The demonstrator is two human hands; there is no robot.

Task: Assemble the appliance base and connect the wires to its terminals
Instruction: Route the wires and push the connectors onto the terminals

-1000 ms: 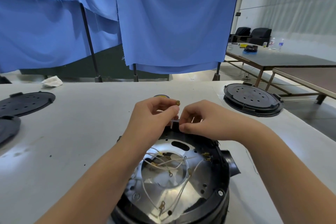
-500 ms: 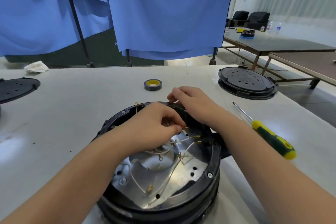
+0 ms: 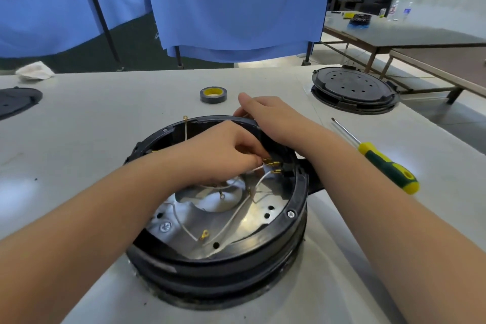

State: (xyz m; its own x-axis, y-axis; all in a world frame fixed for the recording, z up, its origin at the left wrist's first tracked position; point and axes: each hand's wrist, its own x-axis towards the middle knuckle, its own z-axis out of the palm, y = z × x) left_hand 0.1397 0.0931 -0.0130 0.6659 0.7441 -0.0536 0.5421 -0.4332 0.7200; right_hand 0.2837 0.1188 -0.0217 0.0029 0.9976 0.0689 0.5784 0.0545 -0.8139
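The round black appliance base point(image 3: 294, 214) lies open side up on the white table point(image 3: 92, 123), showing a shiny metal plate with white wires point(image 3: 238, 214) and brass ring terminals. My left hand point(image 3: 226, 154) reaches inside the base and pinches a white wire with a brass connector beside the brass terminals point(image 3: 273, 166) on the inner right wall. My right hand point(image 3: 265, 116) rests over the far rim, fingers curled down onto it. One loose wire end point(image 3: 185, 126) sticks up at the far left rim.
A green and yellow screwdriver point(image 3: 378, 156) lies right of the base. A roll of dark tape point(image 3: 213, 95) sits behind it. Black round covers lie at the far right point(image 3: 352, 89) and far left point(image 3: 18, 102). A white cloth point(image 3: 35, 71) lies at the back left.
Both hands came down from above the far rim. The left hand went into the base toward the right-wall terminals; the right hand settled on the rim. The view tilted down.
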